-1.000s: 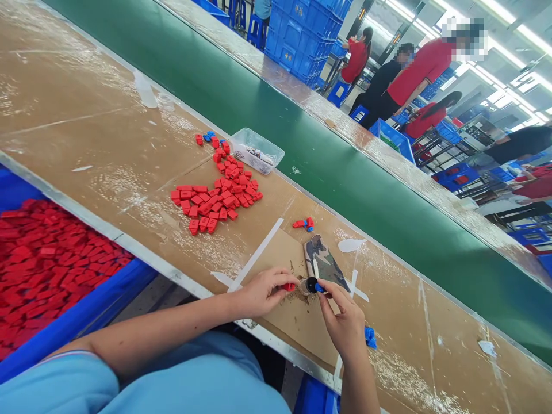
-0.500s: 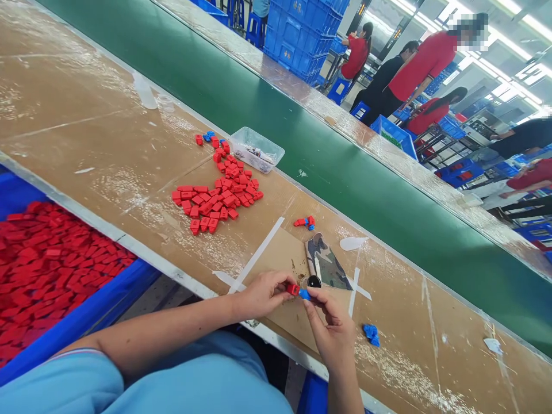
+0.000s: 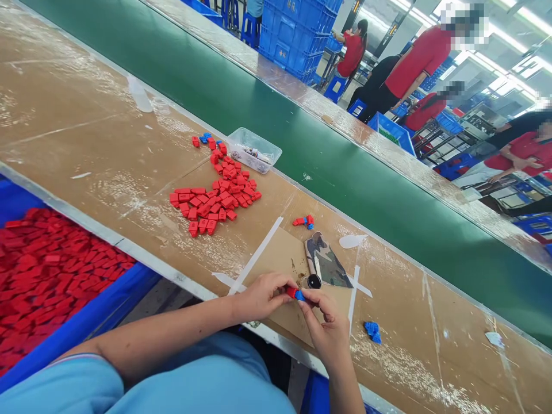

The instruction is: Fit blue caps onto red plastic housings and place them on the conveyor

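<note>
Between the fingers of my left hand (image 3: 266,294) is a small red plastic piece (image 3: 291,291). My right hand (image 3: 326,322) pinches a small blue plastic piece (image 3: 299,295), which meets the right end of the red one. Just beyond them a small round container with a black top (image 3: 314,281) stands by a camouflage-patterned cloth (image 3: 330,261). Red and blue pieces (image 3: 304,221) lie together behind the cloth. To the right of my right hand sits a little cluster of blue pieces (image 3: 372,332). A pile of red pieces (image 3: 219,198) spreads over the table at the left.
A clear plastic tray (image 3: 254,150) with small parts stands beside the green conveyor belt (image 3: 345,155). At lower left, a blue bin (image 3: 86,322) holds many red pieces. White tape (image 3: 259,253) marks the brown table. Several people and stacked blue crates (image 3: 293,37) are across the belt.
My right hand has moved slightly left, bringing the blue piece up against the red one, so the gap between them has closed. My left hand has barely moved.
</note>
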Demonstrator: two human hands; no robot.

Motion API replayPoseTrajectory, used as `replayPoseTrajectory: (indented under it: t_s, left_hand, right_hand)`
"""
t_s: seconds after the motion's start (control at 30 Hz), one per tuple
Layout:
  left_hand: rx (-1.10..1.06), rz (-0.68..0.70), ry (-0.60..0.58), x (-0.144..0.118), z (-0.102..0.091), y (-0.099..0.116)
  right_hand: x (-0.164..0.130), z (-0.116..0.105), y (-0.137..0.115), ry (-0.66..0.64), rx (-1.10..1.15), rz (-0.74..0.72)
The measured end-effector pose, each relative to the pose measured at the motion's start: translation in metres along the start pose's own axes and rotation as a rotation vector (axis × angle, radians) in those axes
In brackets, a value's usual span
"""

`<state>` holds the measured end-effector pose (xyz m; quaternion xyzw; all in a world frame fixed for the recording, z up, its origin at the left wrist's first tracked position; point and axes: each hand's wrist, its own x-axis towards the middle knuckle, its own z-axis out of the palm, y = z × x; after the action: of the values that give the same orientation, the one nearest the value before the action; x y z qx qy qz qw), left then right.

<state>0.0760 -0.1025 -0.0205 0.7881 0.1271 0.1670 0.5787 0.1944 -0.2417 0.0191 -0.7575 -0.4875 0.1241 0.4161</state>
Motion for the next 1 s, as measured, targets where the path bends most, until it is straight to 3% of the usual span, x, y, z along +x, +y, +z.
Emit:
replayPoseTrajectory:
  t_s: [0.4, 0.57, 0.7, 0.83, 1.0]
  left_hand:
    - [0.084, 0.175, -0.079, -0.006, 0.0, -0.007]
    - [0.059, 0.214, -0.09, -0.006, -0.001, -0.006]
    - [0.147, 0.198, -0.183, -0.009, -0.005, -0.003]
    - [0.319, 0.232, -0.32, -0.016, -0.004, 0.003]
    - [0.195, 0.388, -0.454, -0.022, 0.01, 0.016]
  right_hand:
    - [-0.002, -0.004, -0.001, -0.118, -0.035, -0.038]
    - [-0.01, 0.001, 0.004, -0.027, 0.1, -0.019]
    - [-0.017, 0.003, 0.009, 0.067, 0.168, 0.0]
    - [-0.021, 0.001, 0.002, 0.013, 0.113, -0.094]
    - [-0.032, 0.015, -0.01, 0.012, 0.085, -0.212]
